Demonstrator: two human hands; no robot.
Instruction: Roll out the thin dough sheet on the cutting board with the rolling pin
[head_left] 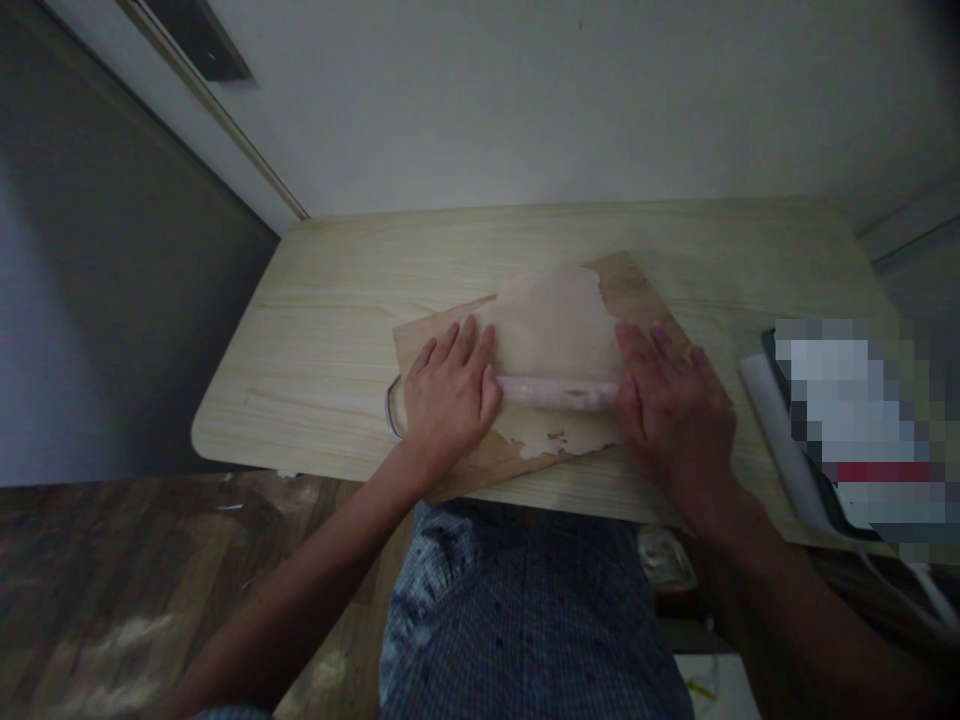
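Observation:
A pale rolling pin (556, 391) lies across a thin sheet of dough (559, 325) spread on a brown wooden board (637, 290). My left hand (450, 390) rests flat on the pin's left end, fingers stretched out and pointing away from me. Over the pin's right end lies my right hand (671, 405), also flat with the fingers extended. The dough reaches from the board's far edge to its near edge, where its rim is ragged.
The board lies on a light wooden table (337, 330) against a white wall. A dark tray-like object on a white sheet (780, 420) sits at the table's right edge, partly blurred out. Wooden floor shows at the lower left.

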